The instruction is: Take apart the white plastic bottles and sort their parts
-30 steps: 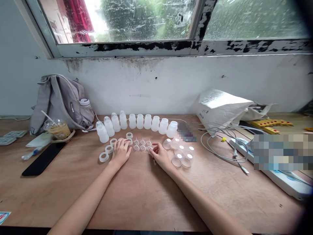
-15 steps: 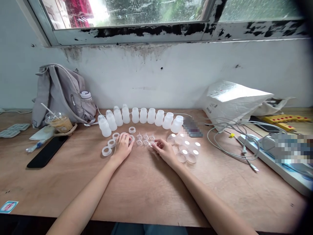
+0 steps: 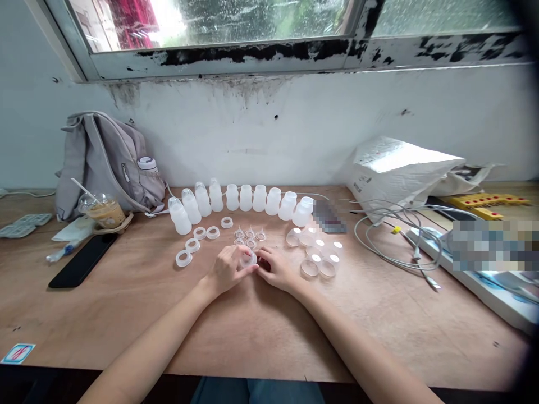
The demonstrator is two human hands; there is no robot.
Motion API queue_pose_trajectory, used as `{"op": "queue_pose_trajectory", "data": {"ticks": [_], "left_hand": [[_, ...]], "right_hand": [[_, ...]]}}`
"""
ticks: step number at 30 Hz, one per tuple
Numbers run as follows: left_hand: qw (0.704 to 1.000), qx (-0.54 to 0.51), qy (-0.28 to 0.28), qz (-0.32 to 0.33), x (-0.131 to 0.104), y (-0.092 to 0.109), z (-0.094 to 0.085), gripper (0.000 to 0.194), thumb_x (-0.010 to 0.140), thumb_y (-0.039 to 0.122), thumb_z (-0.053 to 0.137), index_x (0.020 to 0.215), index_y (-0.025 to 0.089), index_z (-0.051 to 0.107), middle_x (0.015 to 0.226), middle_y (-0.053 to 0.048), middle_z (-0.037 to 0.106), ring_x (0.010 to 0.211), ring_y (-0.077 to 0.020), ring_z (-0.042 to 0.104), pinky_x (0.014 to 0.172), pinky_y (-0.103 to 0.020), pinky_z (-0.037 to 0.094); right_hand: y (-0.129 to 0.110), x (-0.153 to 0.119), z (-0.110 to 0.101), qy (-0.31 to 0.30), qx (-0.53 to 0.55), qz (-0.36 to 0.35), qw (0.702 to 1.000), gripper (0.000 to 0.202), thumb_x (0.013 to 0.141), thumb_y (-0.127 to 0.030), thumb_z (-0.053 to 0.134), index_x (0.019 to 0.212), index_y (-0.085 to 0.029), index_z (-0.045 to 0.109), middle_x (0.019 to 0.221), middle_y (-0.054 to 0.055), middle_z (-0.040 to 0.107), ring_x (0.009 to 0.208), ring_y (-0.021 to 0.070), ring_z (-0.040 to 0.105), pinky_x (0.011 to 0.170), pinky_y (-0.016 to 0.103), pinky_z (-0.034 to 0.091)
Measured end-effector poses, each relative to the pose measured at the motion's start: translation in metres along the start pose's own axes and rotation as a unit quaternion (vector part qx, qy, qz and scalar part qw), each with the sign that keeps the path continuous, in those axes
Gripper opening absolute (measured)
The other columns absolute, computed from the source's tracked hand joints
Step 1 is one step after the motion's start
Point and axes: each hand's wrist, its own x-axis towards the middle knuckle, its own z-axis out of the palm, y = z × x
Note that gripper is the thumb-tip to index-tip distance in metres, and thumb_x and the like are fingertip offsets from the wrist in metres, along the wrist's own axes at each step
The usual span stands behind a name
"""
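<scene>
Just in front of the small clear nipples [image 3: 250,233], my left hand [image 3: 229,269] grips a whitish screw ring [image 3: 249,259] between thumb and fingers. My right hand [image 3: 275,270] meets it from the right, its fingers pinched at the ring's edge on a nipple mostly hidden by them. Several more screw rings [image 3: 184,258] lie to the left of my hands. Clear round caps [image 3: 309,267] are grouped to the right. Behind stands a curved row of frosted baby bottles [image 3: 246,198]; the ones at the left end have clear tops on, the others are uncapped.
A black phone [image 3: 83,261], an iced drink cup [image 3: 102,209] and a grey backpack [image 3: 107,160] occupy the left side. To the right are a white package [image 3: 396,174], looped cables [image 3: 374,247] and a power strip [image 3: 475,286]. The table's front edge runs near my lap.
My left hand has carried a screw ring rightward and nearer to me. My right hand has taken a nipple from the front row's right end and moved in to meet it.
</scene>
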Motion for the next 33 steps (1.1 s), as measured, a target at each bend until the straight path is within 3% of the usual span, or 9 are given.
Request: {"op": "queue_pose_trajectory", "data": {"ticks": [5, 10, 14, 20, 25, 30, 33], "left_hand": [[0.997, 0.064, -0.014, 0.029, 0.001, -0.005, 0.002, 0.035, 0.076, 0.046, 0.054, 0.1, 0.021, 0.048, 0.088, -0.006, 0.06, 0.079, -0.0204, 0.054, 0.074, -0.034, 0.043], [0.998, 0.054, 0.0, 0.023, 0.002, -0.003, 0.003, 0.036, 0.076, 0.046, 0.054, 0.101, 0.021, 0.048, 0.091, -0.007, 0.06, 0.083, -0.0209, 0.055, 0.076, -0.034, 0.043], [0.998, 0.061, -0.013, 0.032, 0.002, -0.001, 0.005, 0.037, 0.076, 0.046, 0.054, 0.102, 0.021, 0.048, 0.092, -0.007, 0.06, 0.084, -0.0217, 0.055, 0.076, -0.035, 0.043], [0.997, 0.061, -0.056, 0.005, 0.001, -0.004, 0.007, 0.042, 0.073, 0.047, 0.058, 0.105, 0.021, 0.049, 0.097, -0.008, 0.059, 0.091, -0.0229, 0.054, 0.082, -0.038, 0.041], [0.996, 0.043, -0.084, -0.003, 0.004, -0.002, 0.006, 0.046, 0.072, 0.048, 0.058, 0.108, 0.021, 0.049, 0.104, -0.008, 0.057, 0.098, -0.0237, 0.051, 0.086, -0.039, 0.038], [0.995, -0.05, -0.024, -0.088, 0.007, 0.0, 0.005, 0.018, 0.082, 0.037, 0.047, 0.085, 0.021, 0.055, 0.084, -0.004, 0.06, 0.08, -0.0185, 0.054, 0.074, -0.033, 0.042], [0.963, -0.196, 0.023, -0.185, 0.01, 0.001, 0.009, 0.016, 0.081, 0.035, 0.048, 0.076, 0.021, 0.052, 0.071, 0.0, 0.058, 0.065, -0.0137, 0.054, 0.064, -0.027, 0.043]], "right_hand": [[0.007, 0.002, -0.002, 0.029, 0.058, 0.029, 0.997, 0.025, 0.072, -0.013, 0.052, 0.095, -0.019, 0.061, 0.072, 0.002, 0.056, 0.06, 0.0127, 0.049, 0.058, 0.025, 0.039], [0.004, 0.003, -0.003, -0.002, 0.082, 0.013, 0.997, 0.018, 0.073, -0.02, 0.056, 0.089, -0.02, 0.064, 0.073, 0.002, 0.059, 0.062, 0.0136, 0.049, 0.058, 0.025, 0.039], [0.003, 0.003, -0.004, -0.011, 0.118, 0.043, 0.992, 0.022, 0.07, -0.015, 0.053, 0.089, -0.02, 0.064, 0.073, 0.001, 0.063, 0.062, 0.0135, 0.051, 0.059, 0.024, 0.04], [0.007, 0.004, -0.001, 0.072, 0.144, 0.119, 0.98, 0.026, 0.071, -0.013, 0.046, 0.091, -0.018, 0.062, 0.073, 0.001, 0.064, 0.064, 0.0143, 0.055, 0.06, 0.025, 0.042], [0.006, 0.004, -0.001, 0.07, 0.126, 0.11, 0.983, 0.026, 0.07, -0.012, 0.045, 0.087, -0.019, 0.062, 0.068, 0.0, 0.061, 0.061, 0.0136, 0.054, 0.059, 0.025, 0.041], [0.002, 0.004, -0.003, 0.06, 0.135, 0.097, 0.984, 0.039, 0.061, -0.004, 0.041, 0.089, -0.02, 0.063, 0.071, 0.0, 0.06, 0.061, 0.0125, 0.052, 0.058, 0.024, 0.04], [-0.004, 0.003, -0.004, 0.034, 0.142, 0.062, 0.987, 0.042, 0.059, -0.002, 0.043, 0.093, -0.02, 0.062, 0.077, 0.001, 0.06, 0.061, 0.0114, 0.049, 0.057, 0.023, 0.038]]}}
